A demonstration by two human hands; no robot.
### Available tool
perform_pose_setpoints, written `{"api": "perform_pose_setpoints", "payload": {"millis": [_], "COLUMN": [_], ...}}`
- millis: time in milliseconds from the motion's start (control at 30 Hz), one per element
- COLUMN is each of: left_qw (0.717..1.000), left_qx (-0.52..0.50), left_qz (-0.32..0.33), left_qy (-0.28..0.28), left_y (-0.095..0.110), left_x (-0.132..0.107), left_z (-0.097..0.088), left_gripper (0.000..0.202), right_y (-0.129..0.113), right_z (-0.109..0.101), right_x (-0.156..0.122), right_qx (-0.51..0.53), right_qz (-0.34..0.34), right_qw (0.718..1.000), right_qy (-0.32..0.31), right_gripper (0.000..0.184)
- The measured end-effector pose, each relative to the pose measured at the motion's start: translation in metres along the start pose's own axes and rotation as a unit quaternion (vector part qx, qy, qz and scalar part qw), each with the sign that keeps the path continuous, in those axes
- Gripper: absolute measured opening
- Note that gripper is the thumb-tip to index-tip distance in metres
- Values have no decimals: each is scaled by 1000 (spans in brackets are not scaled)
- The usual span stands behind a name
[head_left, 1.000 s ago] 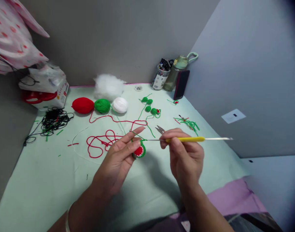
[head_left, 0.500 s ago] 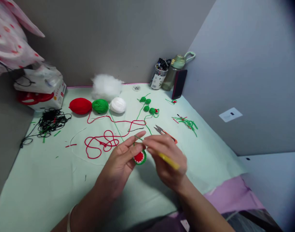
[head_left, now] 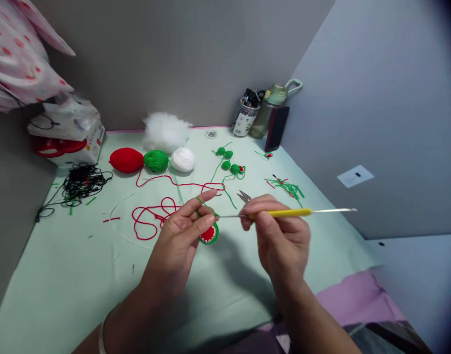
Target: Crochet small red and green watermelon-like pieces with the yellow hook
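Observation:
My left hand [head_left: 177,241] pinches a small round crochet piece [head_left: 209,233], red in the middle with a white ring and a green edge. Green yarn [head_left: 200,200] runs over its raised index finger. In my right hand [head_left: 282,241] is a double-ended crochet hook [head_left: 289,213] with a yellow grip, lying nearly level. Its left tip meets the green yarn at the top of the piece; the other metal end points right. Behind the right hand, thread snips [head_left: 243,196] are partly hidden.
Red [head_left: 126,160], green [head_left: 156,161] and white yarn balls [head_left: 183,160] sit before white stuffing [head_left: 166,132]. Small green crocheted balls [head_left: 226,165] lie mid-table, green scraps [head_left: 289,188] right, tangled black yarn [head_left: 81,184] left. A pen cup [head_left: 244,118], bottle [head_left: 260,120] and phone [head_left: 277,129] stand behind.
My right hand has shifted right and turned, bringing the hook from a steep slant to nearly level. The crochet piece has moved slightly left and up with my left hand.

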State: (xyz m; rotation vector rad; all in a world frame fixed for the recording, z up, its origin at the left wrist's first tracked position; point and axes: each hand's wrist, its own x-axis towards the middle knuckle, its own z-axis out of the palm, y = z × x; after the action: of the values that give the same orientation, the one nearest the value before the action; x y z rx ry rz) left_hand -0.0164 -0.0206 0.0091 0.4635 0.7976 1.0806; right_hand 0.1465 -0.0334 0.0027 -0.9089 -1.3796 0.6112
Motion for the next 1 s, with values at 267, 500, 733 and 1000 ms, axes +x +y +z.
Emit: {"api": "perform_pose_setpoints", "payload": {"millis": [267, 500, 733, 1000], "left_qw": [994, 996, 999, 981], "left_qx": [-24, 65, 34, -160], "left_qz": [-96, 8, 14, 92], "left_qy": [-52, -53, 19, 62], "left_y": [-2, -5, 3, 59], "left_x": [-2, 0, 3, 2], "left_z": [0, 2, -2, -18], "left_gripper": [45, 32, 23, 16], "right_y": [4, 1, 4, 80], "right_z": [0, 3, -9, -77], "right_x": [-6, 2, 8, 15], "right_qx": [-141, 113, -78, -544], "right_qz": [-112, 117, 16, 116], "right_qw": [984, 986, 985, 800], "right_qy": [-3, -29, -154, -223], "right_gripper": [27, 16, 19, 14]}}
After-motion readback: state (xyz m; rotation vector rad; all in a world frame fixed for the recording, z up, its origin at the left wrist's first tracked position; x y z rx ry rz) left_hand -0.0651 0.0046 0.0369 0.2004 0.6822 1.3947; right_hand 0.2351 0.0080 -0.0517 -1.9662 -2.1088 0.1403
